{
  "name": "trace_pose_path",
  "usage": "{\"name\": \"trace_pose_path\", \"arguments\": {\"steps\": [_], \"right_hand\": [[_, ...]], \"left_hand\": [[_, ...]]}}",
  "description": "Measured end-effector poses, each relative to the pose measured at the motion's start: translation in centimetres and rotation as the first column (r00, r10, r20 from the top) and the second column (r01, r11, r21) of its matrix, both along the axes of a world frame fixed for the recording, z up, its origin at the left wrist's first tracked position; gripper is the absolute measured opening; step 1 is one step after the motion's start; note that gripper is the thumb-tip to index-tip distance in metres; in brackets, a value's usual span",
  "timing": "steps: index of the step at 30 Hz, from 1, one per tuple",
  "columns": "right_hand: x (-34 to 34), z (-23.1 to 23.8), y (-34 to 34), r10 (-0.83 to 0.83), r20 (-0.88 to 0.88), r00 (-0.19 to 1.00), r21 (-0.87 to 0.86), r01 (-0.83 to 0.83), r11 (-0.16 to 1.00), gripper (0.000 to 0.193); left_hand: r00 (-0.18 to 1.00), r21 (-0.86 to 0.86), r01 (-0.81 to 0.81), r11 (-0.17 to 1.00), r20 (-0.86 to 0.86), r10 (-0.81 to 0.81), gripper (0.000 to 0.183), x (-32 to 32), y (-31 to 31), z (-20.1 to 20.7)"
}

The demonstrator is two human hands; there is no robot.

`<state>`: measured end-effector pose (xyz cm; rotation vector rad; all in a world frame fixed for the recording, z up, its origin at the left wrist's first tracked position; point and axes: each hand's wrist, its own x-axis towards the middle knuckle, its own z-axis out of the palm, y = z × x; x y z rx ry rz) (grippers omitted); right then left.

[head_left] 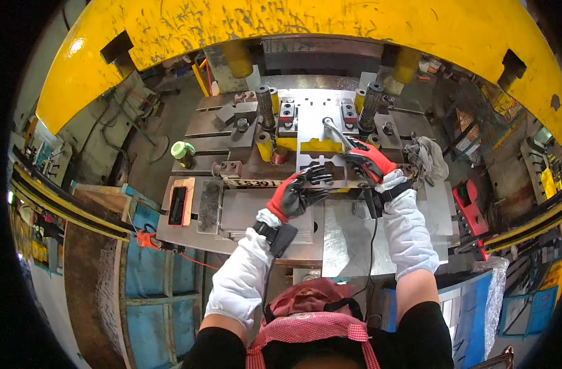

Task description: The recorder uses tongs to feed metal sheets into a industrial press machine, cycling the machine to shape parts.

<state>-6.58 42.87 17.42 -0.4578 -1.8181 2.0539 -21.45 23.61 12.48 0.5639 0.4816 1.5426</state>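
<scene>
The left hand (297,192) rests with spread fingers on the near edge of the flat grey steel die plate (321,132), and the right hand (368,160) lies just to its right on the same plate, holding the long silver metal hook tool (333,132), which reaches away from it onto the plate. Behind both hands stand two dark coiled steel springs (266,106), one on each side of the plate. Just right of the right hand lies the crumpled grey cloth rag (425,157). Well to the left of the left hand sits the small green-capped plastic bottle (183,152). Nearer than the hands lies the flat bare steel table (348,237). Above everything arches the big yellow painted steel press frame (305,24).
</scene>
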Motion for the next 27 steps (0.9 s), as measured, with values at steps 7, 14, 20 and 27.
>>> {"name": "trace_pose_path", "arguments": {"steps": [7, 14, 20, 27], "right_hand": [[-1.7, -1.1, 0.5, -0.033, 0.068, 0.997, 0.039, 0.03, 0.999, 0.025], [-1.8, -1.2, 3.4, -0.013, 0.186, 0.982, 0.053, 0.004, 0.999, 0.016], [-2.1, -4.7, 3.0, -0.245, -0.001, 0.97, 0.346, 0.23, 0.91, 0.031], [-0.5, -3.1, 2.7, 0.112, -0.116, 0.987, 0.726, 0.008, 0.688, 0.026]], "left_hand": [[0.997, 0.019, -0.033, 0.999, 0.072, 0.031, 0.047, 0.4, 0.3, -2.7], [0.939, 0.105, -0.088, 0.991, 0.339, 0.048, 0.043, 1.7, 2.7, -5.0], [0.819, 0.338, -0.349, 0.874, -0.342, 0.46, 0.038, 2.9, 4.2, -5.8], [0.852, -0.044, -0.369, 0.928, 0.383, 0.357, 0.033, 4.1, 4.2, -4.6]]}}
